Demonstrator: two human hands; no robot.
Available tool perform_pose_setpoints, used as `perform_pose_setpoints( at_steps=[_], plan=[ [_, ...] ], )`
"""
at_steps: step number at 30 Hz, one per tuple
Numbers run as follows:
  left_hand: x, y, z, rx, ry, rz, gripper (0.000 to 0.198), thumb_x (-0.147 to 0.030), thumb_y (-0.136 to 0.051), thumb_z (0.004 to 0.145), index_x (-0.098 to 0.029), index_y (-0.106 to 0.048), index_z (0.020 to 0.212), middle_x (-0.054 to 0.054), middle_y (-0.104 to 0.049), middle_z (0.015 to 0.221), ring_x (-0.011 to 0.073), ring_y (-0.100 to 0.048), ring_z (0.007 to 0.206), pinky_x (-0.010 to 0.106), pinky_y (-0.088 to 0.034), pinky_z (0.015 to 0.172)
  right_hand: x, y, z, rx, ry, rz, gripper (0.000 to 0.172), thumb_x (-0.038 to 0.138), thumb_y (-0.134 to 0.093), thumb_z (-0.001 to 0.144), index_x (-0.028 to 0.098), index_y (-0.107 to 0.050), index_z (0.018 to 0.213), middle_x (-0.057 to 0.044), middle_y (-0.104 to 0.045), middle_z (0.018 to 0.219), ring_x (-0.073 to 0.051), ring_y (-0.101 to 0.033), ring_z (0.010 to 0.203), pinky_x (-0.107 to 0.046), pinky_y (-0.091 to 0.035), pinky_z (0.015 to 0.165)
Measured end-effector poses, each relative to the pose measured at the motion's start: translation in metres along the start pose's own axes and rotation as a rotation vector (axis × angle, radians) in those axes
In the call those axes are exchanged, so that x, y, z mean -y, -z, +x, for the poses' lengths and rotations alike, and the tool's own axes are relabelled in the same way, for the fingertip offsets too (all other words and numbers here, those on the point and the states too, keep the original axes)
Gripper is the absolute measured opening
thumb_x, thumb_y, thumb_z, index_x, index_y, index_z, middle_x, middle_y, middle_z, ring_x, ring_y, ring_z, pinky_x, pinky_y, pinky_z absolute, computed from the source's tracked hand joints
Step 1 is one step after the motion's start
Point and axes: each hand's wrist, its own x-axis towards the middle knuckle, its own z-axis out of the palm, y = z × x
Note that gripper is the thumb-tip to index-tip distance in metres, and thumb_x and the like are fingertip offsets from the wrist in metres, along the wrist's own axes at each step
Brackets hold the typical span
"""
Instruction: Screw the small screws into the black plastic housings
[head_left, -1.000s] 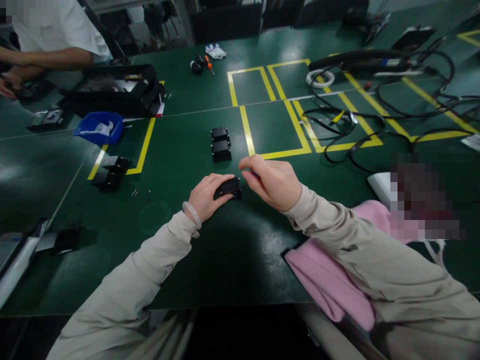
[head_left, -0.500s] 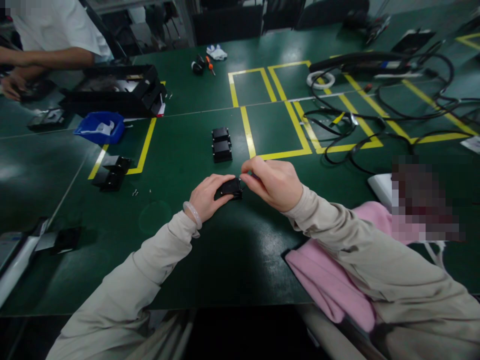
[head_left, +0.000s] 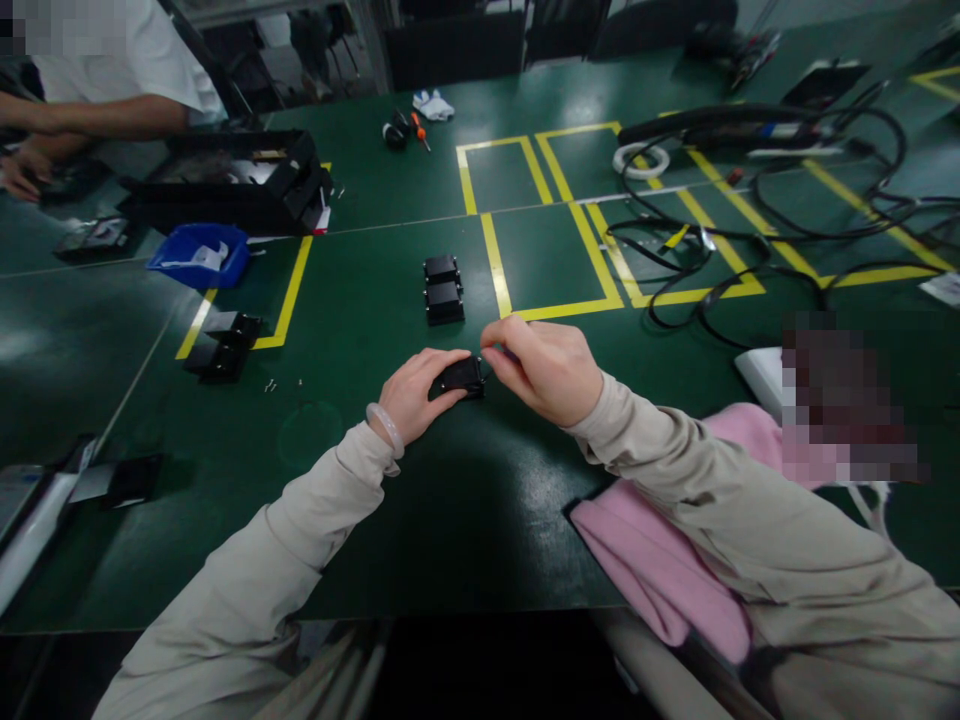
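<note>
My left hand (head_left: 414, 392) is closed around a small black box-shaped part (head_left: 460, 376) that rests on the green table (head_left: 360, 330). My right hand (head_left: 541, 368) sits just to the right of that part, fingers pinched together at its upper right corner on something thin and dark that I cannot make out. Two more black parts (head_left: 442, 288) lie stacked end to end a little farther away on the table.
Yellow tape outlines (head_left: 547, 215) mark the table. Black cables (head_left: 757, 220) and a white tape roll (head_left: 640, 158) lie at the right. A blue bin (head_left: 199, 255), a black tray (head_left: 232, 185) and black pieces (head_left: 223, 346) sit at the left. Another person's arm (head_left: 90, 115) works at the far left. A pink cloth (head_left: 667, 560) lies by my right arm.
My right hand has drawn slightly down and closer to the black part, its fingertips tightening into a pinch. My left hand and the part have stayed put.
</note>
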Motion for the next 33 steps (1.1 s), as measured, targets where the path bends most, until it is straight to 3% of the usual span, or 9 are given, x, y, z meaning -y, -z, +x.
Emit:
perform_pose_setpoints(
  at_steps=[3,9,16,22,29,33],
  plan=[
    [-0.0003,0.0001,-0.0002,0.000,-0.003,-0.003,0.040,-0.029,-0.064,0.092,-0.019,-0.057,0.130,0.009,-0.067,0.120,0.0238,-0.064,0.110,0.039,-0.051,0.097,0.0008,0.0004,0.0002,-0.011,-0.004,0.005,0.034,0.029,-0.030,0.102,0.014,-0.060,0.108,-0.004,-0.068,0.077,-0.014,-0.061,0.065,-0.025,-0.036,0.063],
    [-0.0006,0.0005,-0.0001,0.014,0.024,0.004,0.039,-0.030,-0.064,0.092,-0.020,-0.058,0.130,0.009,-0.067,0.120,0.0239,-0.063,0.112,0.039,-0.051,0.098,-0.0015,0.0017,-0.0001,0.047,-0.041,0.016,0.043,0.043,-0.029,0.103,0.015,-0.061,0.100,-0.002,-0.064,0.069,-0.014,-0.058,0.061,-0.026,-0.033,0.059],
    [0.0004,0.0006,0.0004,-0.001,-0.018,-0.009,0.040,-0.029,-0.064,0.092,-0.018,-0.057,0.131,0.010,-0.067,0.121,0.0240,-0.064,0.110,0.039,-0.052,0.097,-0.0005,0.0012,0.0000,0.017,-0.049,0.028,0.038,0.032,-0.028,0.103,0.013,-0.060,0.110,-0.004,-0.069,0.078,-0.013,-0.060,0.063,-0.025,-0.036,0.062],
    [-0.0003,0.0010,0.0007,0.015,-0.007,0.012,0.039,-0.030,-0.064,0.093,-0.018,-0.058,0.129,0.009,-0.067,0.118,0.0235,-0.064,0.110,0.038,-0.052,0.097,-0.0027,0.0011,-0.0007,0.045,-0.035,0.025,0.043,0.043,-0.030,0.103,0.015,-0.061,0.101,-0.002,-0.064,0.069,-0.014,-0.058,0.061,-0.025,-0.034,0.059],
    [-0.0001,0.0005,0.0011,0.010,-0.009,-0.001,0.039,-0.031,-0.063,0.093,-0.020,-0.057,0.130,0.009,-0.067,0.120,0.0240,-0.064,0.111,0.039,-0.051,0.098,-0.0007,-0.0004,-0.0007,0.007,-0.024,0.023,0.037,0.032,-0.027,0.104,0.016,-0.059,0.115,-0.004,-0.071,0.084,-0.014,-0.063,0.067,-0.025,-0.037,0.063],
    [-0.0006,0.0007,0.0009,0.006,-0.014,0.004,0.038,-0.029,-0.064,0.093,-0.018,-0.058,0.129,0.009,-0.067,0.119,0.0236,-0.064,0.110,0.037,-0.052,0.096,-0.0025,-0.0005,-0.0014,-0.004,-0.005,0.004,0.040,0.040,-0.029,0.104,0.016,-0.061,0.106,-0.003,-0.068,0.074,-0.014,-0.060,0.063,-0.026,-0.036,0.061]
  ],
)
